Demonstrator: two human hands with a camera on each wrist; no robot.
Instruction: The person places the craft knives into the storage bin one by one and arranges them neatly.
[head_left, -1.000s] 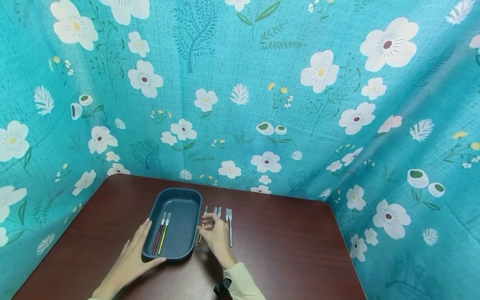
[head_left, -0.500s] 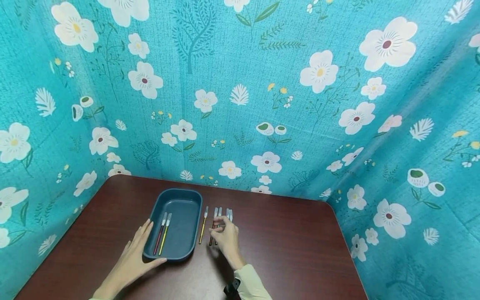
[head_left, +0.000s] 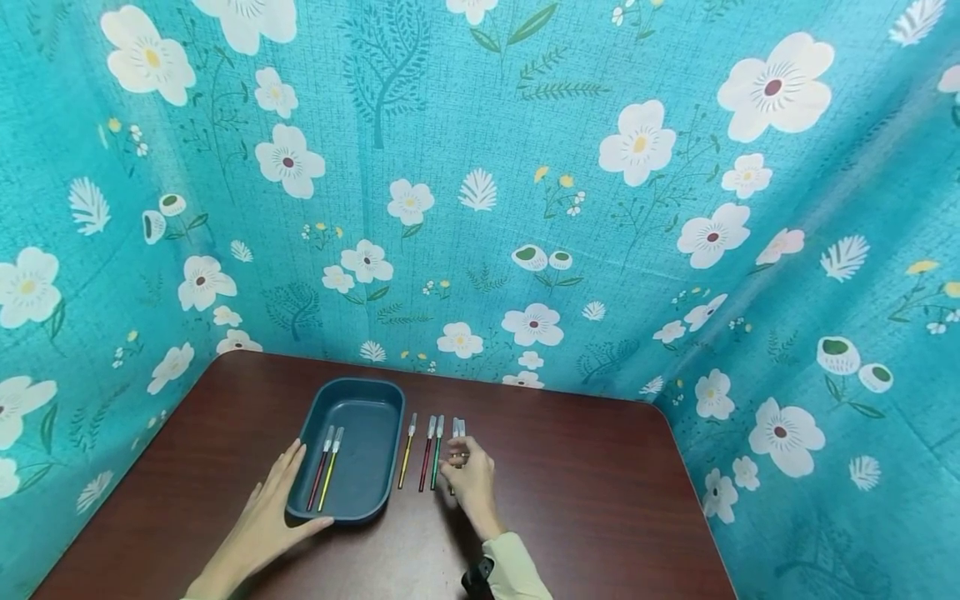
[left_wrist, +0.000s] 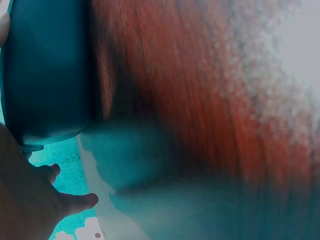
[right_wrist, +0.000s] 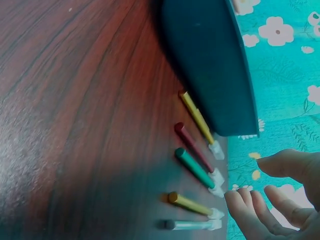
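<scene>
My left hand point(head_left: 262, 521) rests at the near left side of a dark blue tray point(head_left: 371, 450), fingers spread along its wall and thumb at the near edge. Inside the tray lie a red point(head_left: 317, 481) and a yellow point(head_left: 326, 483) pen-shaped tool with clear caps. Over the right end of a row of similar tools is my right hand point(head_left: 472, 482), holding nothing, thumb apart from the fingers. The right wrist view shows a gold tool point(right_wrist: 190, 203) and a silver tool point(right_wrist: 190, 225) nearest it. Left of these lie a green point(head_left: 437, 458), a red point(head_left: 427, 460) and a yellow one point(head_left: 407, 458).
A dark reddish-brown wooden table point(head_left: 585, 492) carries everything. Behind it and at both sides hangs a turquoise flowered cloth point(head_left: 495, 217). The tray's right wall stands close beside the yellow tool outside it.
My right hand has moved right along the row, from above the yellow tool, past the red and green ones, to the gold and silver ones. The left hand stays at the tray.
</scene>
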